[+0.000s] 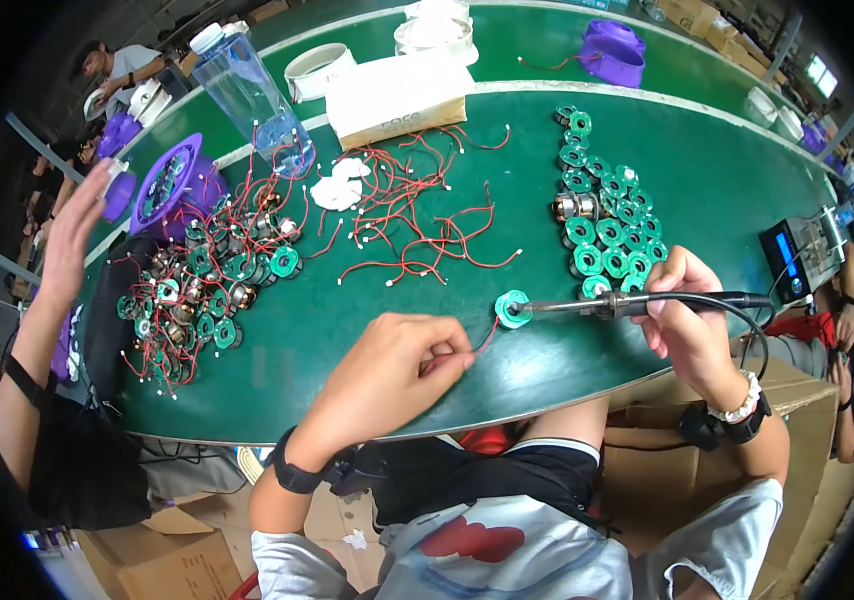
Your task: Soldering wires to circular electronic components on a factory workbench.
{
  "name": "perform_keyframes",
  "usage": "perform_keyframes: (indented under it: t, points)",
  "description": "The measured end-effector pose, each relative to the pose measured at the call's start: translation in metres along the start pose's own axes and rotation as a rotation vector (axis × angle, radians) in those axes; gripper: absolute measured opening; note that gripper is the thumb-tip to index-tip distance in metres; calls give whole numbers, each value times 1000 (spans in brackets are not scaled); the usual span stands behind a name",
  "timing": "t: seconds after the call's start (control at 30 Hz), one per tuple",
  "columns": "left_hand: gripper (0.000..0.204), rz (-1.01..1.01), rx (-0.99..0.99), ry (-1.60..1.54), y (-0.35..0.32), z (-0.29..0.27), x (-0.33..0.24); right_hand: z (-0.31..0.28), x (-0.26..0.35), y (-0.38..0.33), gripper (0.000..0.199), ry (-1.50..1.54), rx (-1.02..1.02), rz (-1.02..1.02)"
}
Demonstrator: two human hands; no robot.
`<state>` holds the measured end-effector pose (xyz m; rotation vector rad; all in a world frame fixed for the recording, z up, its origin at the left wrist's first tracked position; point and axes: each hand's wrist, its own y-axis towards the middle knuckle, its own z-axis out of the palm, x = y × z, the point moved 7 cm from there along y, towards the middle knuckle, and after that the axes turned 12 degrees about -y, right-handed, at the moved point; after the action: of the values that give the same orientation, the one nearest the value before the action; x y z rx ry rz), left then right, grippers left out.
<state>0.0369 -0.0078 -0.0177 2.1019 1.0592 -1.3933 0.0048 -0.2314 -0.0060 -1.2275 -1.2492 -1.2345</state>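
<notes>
Our curled left hand pinches a red wire; our right hand, fingers bent, holds a soldering iron, its tip at the round green circuit board between them. Tugging the wire could shift the board; lingering heat could scorch it.

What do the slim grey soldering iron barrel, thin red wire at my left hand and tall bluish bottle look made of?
Slim grey soldering iron barrel: probably dull metal, by its sheen. Thin red wire: likely smooth plastic insulation, evenly coloured. Tall bluish bottle: probably glossy plastic, being transparent.
</notes>
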Motion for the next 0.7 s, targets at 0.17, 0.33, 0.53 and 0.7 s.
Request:
perform_keyframes:
  t: [0.17, 0.33, 0.53, 0.7]
  points:
    - [7, 74, -163, -9, -15, 5, 0, 7, -4, -8, 15, -20, 5, 21]
    - [7, 117, -292, 17, -28, 5, 5, 8, -9, -10, 15, -40, -1, 14]
    - [5, 146, -300, -19, -34, 15, 13, 13, -6, -12, 15, -34, -8, -23]
    - [5, 166, -302, -66, -31, 19, 9, 11, -6, -12, 15, -38, 6, -18]
